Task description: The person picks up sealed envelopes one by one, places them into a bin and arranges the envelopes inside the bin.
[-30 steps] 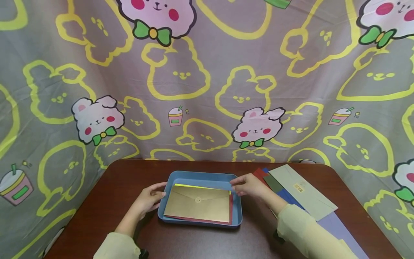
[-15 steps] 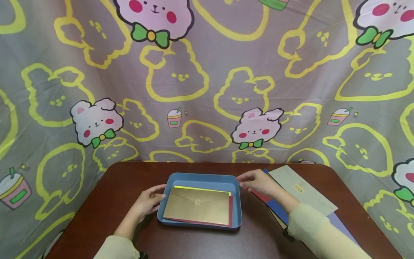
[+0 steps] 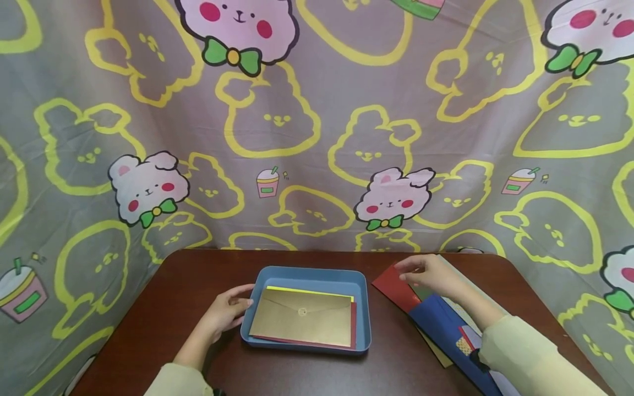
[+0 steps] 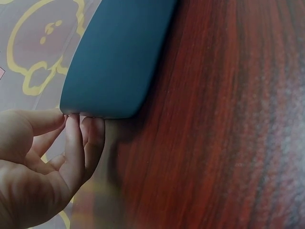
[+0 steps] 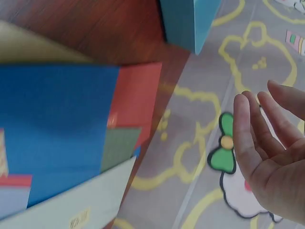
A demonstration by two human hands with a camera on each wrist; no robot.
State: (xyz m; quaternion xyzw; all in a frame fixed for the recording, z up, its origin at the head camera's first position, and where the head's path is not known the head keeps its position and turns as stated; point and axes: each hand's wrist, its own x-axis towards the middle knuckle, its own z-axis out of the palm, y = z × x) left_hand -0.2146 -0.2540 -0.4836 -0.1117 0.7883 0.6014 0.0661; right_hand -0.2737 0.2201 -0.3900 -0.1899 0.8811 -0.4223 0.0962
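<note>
Ideally, the loose-fingered left hand (image 3: 223,313) steadies the left edge of the tray (image 3: 315,279) while the empty, relaxed right hand (image 3: 430,273) avoids nudging the red envelope (image 3: 394,285).

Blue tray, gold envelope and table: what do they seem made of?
Blue tray: probably plastic, matte, judging by smooth, rounded corners. Gold envelope: likely paper or card, satiny, with a thin folded flap. Table: wood or laminate, glossy, from streaked grain and pale reflection.
</note>
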